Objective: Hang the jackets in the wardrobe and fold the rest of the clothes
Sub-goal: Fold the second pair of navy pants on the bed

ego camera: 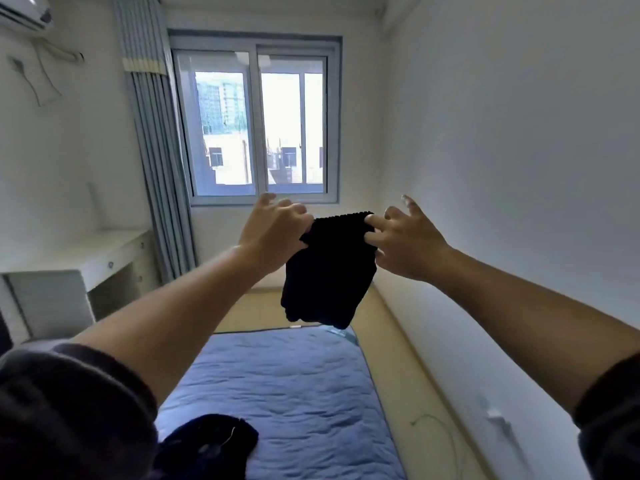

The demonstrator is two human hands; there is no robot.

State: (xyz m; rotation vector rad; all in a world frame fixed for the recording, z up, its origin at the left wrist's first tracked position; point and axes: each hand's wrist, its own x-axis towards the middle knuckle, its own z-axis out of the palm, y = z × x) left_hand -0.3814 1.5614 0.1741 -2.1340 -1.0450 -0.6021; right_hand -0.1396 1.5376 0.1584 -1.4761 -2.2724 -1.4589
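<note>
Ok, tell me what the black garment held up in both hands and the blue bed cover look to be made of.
Black garment: likely knitted yarn, matte; a ribbed, bumpy edge shows along its top, and it hangs limp.
Blue bed cover: seemingly quilted fabric, soft with a faint sheen; stitched lines and puckered wrinkles run across it.
Exact fibre cannot be told for either.

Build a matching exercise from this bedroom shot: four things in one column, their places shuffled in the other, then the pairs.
1. black knit garment
2. dark clothes pile
3. curtain
4. air conditioner

A. mounted high, top left of the view
B. held in the air by the left hand and right hand
C. hanging beside the window
D. lying on the blue bed cover

Pairs: 1-B, 2-D, 3-C, 4-A
</note>
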